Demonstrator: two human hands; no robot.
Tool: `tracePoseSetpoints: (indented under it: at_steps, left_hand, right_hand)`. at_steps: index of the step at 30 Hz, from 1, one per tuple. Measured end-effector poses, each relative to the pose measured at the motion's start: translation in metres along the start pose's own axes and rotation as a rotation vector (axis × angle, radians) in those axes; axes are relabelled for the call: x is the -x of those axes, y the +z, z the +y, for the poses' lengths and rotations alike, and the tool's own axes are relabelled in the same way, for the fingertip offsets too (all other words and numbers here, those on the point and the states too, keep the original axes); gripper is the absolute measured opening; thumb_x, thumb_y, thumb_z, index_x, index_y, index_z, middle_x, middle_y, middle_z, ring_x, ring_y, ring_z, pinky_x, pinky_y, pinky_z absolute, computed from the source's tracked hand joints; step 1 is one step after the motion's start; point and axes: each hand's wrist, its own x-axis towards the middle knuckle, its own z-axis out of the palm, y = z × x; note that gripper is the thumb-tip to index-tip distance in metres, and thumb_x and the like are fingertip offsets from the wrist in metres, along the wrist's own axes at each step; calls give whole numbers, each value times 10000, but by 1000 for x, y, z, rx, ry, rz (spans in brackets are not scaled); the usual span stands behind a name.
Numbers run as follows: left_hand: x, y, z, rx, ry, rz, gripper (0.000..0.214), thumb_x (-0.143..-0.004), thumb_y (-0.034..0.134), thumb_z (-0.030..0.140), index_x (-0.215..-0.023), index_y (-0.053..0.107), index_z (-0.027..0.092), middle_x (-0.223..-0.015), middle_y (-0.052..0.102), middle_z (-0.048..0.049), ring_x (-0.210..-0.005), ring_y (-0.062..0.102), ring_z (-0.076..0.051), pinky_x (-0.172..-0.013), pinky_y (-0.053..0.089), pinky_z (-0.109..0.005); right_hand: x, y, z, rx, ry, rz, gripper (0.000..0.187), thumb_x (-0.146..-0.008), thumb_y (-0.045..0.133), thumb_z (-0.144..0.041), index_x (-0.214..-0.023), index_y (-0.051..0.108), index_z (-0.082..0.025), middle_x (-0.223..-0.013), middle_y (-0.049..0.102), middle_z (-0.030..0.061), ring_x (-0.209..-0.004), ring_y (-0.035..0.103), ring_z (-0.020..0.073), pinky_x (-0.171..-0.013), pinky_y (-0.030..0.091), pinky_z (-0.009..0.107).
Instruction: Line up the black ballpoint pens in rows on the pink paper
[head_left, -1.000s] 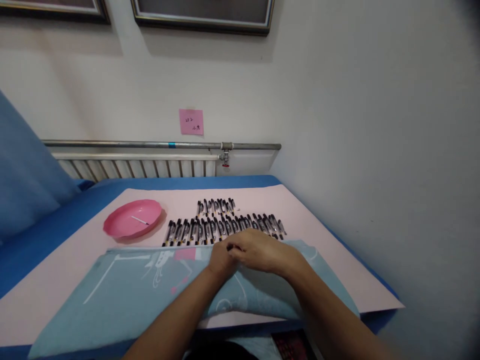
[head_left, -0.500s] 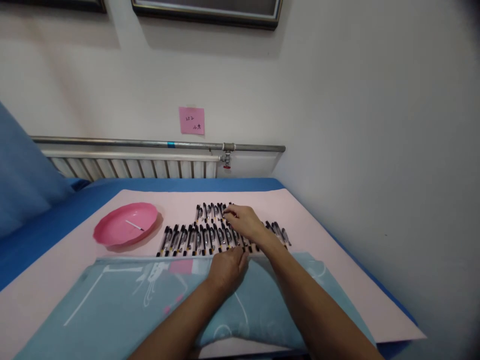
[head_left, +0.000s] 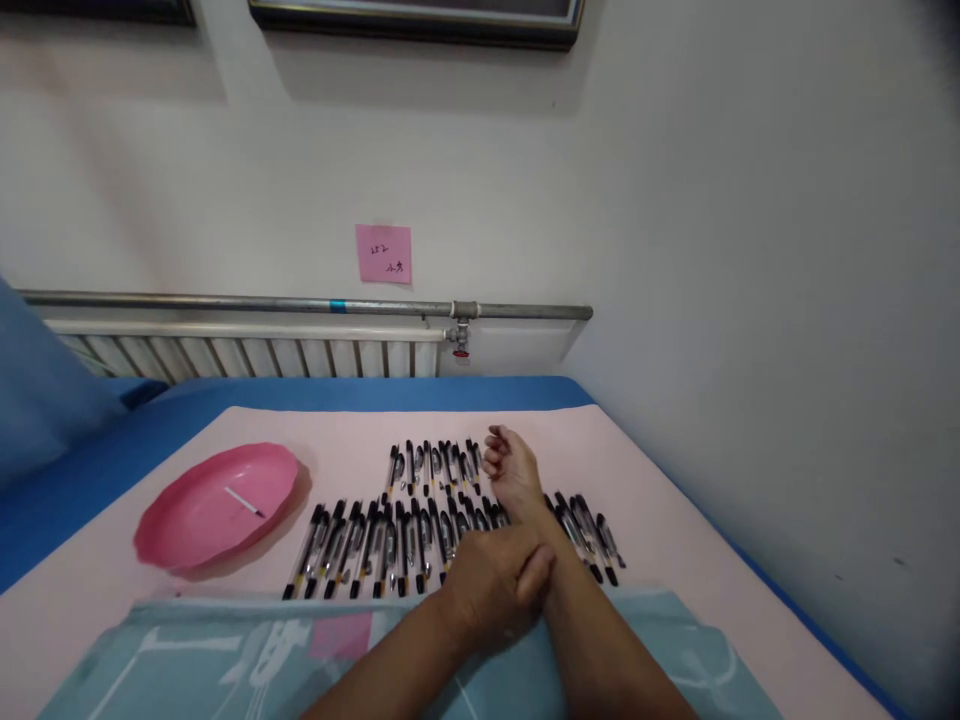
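Note:
Two rows of black-capped clear pens lie on pink paper, a long near row [head_left: 390,545] and a short far row [head_left: 431,465]. My right hand [head_left: 512,468] reaches over the near row to the right end of the far row. Its fingers are curled, and whatever is in them is hidden. My left hand [head_left: 491,592] rests at the far edge of a light blue cloth [head_left: 225,655], just behind the near row. It is curled with its back up and its thumb against my right forearm. Its fingertips are out of sight.
A pink dish [head_left: 214,505] with one thin white stick in it sits left of the pens. The pink paper [head_left: 660,520] covers a blue surface against a white wall. A radiator [head_left: 247,355] and metal pipe run along the back, under a pink sticky note [head_left: 383,253].
My hands were together over the cloth. My right hand has since reached forward to the far row of pens, and my left has moved up to the near row. The view has come closer.

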Motion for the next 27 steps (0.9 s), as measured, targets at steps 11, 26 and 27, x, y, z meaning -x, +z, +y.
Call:
tracePoseSetpoints:
  at_steps: [11,26,27]
  left_hand:
    - [5,14,-29,83,-35,-70,262,-867,375,295,-650,486,202,-608,603,7,-521,517,-99,-486,299,-239]
    - [-6,-30,-78,319,-475,150,319,-829,403,358,-559,361,193,-508,332,64,-490,336,-81,-486,260,-213]
    - [-6,-40,-87,360,-525,233,322,-823,409,370,-559,359,193,-509,331,65,-492,338,-80,-487,267,-209]
  right_hand:
    - [-63,19,16,-276,104,72,134,-747,498,-277,-693,430,-176,-487,394,-93,-308,250,11,-291,190,133]
    - [-53,16,3,-370,111,126,230,-747,472,-219,-581,316,-187,-431,361,-91,-285,225,15,-270,150,137]
    - [-50,16,1,-363,105,129,236,-748,471,-219,-576,311,-187,-429,359,-91,-285,224,16,-270,151,138]
